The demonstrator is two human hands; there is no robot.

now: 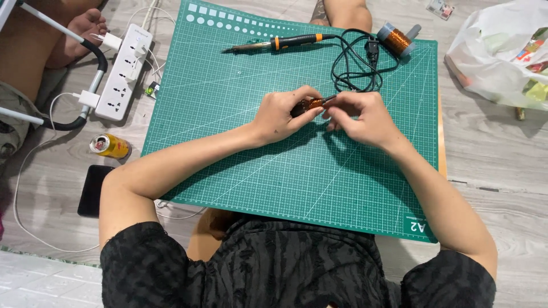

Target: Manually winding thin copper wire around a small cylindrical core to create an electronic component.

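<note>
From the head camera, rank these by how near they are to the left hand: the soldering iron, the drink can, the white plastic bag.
Measured from the left hand:
1. Soldering iron, lying on the green mat just beyond the hands.
2. Drink can, on the floor off the mat's left edge.
3. White plastic bag, on the floor at far right, past the right hand.

Both forearms bare, reaching forward and converging at centre. Left hand (281, 114) curled, fingers closed in a pinch, thumb on top. Right hand (359, 118) just beside it, fingertips bent inward toward left. Hands nearly touching.
</note>
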